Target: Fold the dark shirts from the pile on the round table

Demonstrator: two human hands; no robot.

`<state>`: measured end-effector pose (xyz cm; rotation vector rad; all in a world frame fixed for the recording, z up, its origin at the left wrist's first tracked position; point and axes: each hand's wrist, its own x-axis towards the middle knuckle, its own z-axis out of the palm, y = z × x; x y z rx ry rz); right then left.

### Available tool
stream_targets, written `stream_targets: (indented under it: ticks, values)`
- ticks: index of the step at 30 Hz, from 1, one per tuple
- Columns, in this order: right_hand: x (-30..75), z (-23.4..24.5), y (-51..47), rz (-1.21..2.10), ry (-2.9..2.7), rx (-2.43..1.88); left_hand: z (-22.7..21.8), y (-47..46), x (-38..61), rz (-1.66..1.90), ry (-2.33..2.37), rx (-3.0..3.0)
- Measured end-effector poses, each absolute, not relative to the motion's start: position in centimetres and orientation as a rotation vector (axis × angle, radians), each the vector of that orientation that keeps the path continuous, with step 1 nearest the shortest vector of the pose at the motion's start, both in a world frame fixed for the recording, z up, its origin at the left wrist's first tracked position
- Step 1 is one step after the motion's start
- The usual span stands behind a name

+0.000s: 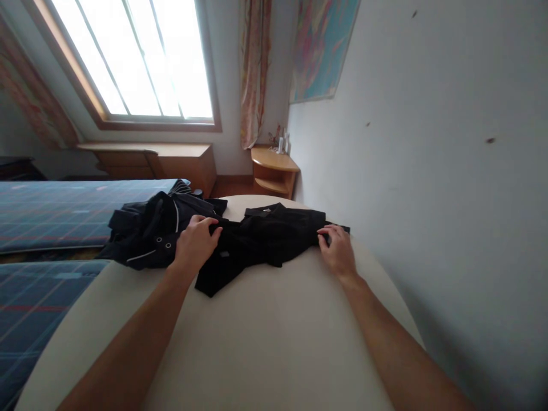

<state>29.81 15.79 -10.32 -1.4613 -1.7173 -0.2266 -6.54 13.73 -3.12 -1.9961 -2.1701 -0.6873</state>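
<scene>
A black short-sleeved shirt (274,234) lies spread and creased across the round cream table. A collar-like flap with a small pale label shows at its far side, and one sleeve points toward me at lower left. My left hand (197,242) pinches the shirt's left part between thumb and fingers. At the opposite end, my right hand (337,248) has its thumb and fingers closed on the right edge of the cloth. Just beyond my left hand, a heap of dark clothes (149,228) with white piping and metal eyelets rests on the table's left side.
The round table (265,331) runs close to a white wall (449,200) on the right. Beds with blue plaid covers (77,211) stand to the left. Farther off are a wooden desk (184,149), a corner shelf (274,160) and a bright window (137,57).
</scene>
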Motion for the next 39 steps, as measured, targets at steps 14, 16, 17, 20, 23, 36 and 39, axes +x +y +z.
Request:
stream_targets:
  ticks: [14,16,17,20,23,36,39]
  values:
    - [23.4,-10.6,13.4,-0.025,-2.243,-1.372,-3.5,11.9,-2.7,-0.405,-1.446,-2.806]
    - [23.5,-10.6,13.5,-0.045,-2.282,-1.417,-3.6,11.9,-2.6,-0.400,-1.481,-2.819]
    - [23.5,-10.5,13.5,-0.054,-2.298,-1.432,-3.6,12.0,-2.6,-0.407,-1.498,-2.820]
    - [23.7,-10.1,13.6,-0.095,-2.274,-1.452,-3.3,12.3,-2.8,-0.501,-1.534,-2.725]
    - [24.9,-9.6,13.9,-0.166,-2.123,-1.462,-2.6,12.7,-3.8,-0.672,-1.678,-2.443]
    - [28.0,-9.7,14.9,-0.141,-1.772,-1.354,-2.8,13.2,-5.1,-0.738,-2.010,-2.194]
    - [26.0,-9.8,14.2,-0.101,-1.927,-1.302,-3.2,12.4,-3.4,-0.689,-1.812,-2.432]
